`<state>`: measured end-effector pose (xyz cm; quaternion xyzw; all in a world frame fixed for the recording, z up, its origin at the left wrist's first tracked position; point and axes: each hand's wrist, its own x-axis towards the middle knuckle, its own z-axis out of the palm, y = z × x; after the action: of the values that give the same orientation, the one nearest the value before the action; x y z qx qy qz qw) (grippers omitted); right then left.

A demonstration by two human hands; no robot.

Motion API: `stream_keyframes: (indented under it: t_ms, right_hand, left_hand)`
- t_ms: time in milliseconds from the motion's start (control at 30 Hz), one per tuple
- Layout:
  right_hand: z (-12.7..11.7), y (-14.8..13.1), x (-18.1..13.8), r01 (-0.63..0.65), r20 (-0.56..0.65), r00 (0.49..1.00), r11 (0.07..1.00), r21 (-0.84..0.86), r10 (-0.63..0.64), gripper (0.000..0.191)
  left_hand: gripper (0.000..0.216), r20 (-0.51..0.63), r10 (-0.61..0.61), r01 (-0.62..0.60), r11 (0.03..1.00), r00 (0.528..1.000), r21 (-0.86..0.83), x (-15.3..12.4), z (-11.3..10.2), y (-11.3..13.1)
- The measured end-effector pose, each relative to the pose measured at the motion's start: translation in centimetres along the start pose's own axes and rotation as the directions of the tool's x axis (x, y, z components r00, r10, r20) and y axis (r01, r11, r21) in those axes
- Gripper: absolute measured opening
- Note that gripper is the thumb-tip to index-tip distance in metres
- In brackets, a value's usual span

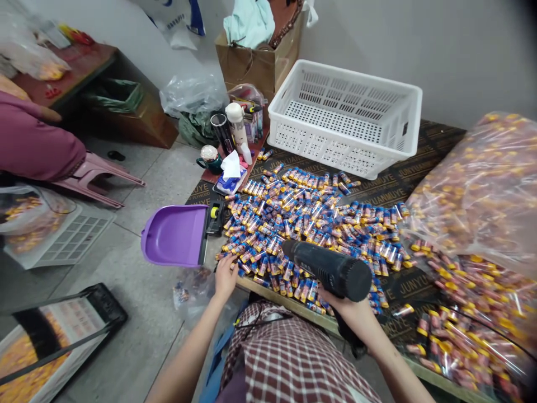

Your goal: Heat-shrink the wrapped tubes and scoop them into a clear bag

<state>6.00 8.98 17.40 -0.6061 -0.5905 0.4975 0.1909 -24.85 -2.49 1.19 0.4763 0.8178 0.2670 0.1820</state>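
My right hand is wrapped round the handle of a black heat gun. Its nozzle points left and away from me, over a spread of small tubes with yellow ends and blue wrapping. At the near left edge of the pile lies my left hand, fingers stretched out and touching the outermost tubes. No tube is visibly gripped in it. Just left of that hand, a purple dustpan juts out past the table's edge, beside a black tape dispenser.
A white plastic crate stands behind the pile. On the right, a large clear bag of tubes sits beside loose pinkish tubes. Bottles and a mug stand back left. Another person's sleeve shows at far left.
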Motion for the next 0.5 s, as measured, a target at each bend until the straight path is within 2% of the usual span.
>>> stream_keyframes:
  t_ms: [133,233,367,500]
  right_hand:
    - [1.0,-1.2,2.8,0.029,-0.065,0.998,0.999,0.037,-0.026,0.031]
    - [1.8,-2.0,5.2,0.098,-0.135,0.987,0.993,0.058,-0.090,0.036]
    - [2.4,-3.3,8.5,0.170,-0.159,0.975,0.983,0.077,-0.156,0.036]
    - [2.4,-4.7,11.3,0.195,-0.174,0.968,0.979,0.059,-0.183,0.030]
  left_hand:
    - [0.027,-0.017,-0.001,0.000,1.000,1.000,-0.026,0.1,0.0,-0.8]
    - [0.027,-0.007,0.020,-0.020,0.999,1.000,-0.038,0.6,0.2,-1.2]
    - [0.028,0.011,0.058,-0.058,0.998,0.998,-0.020,2.2,0.0,-1.4]
    - [0.026,-0.023,0.091,-0.092,0.996,0.996,-0.020,4.2,-0.2,-0.9]
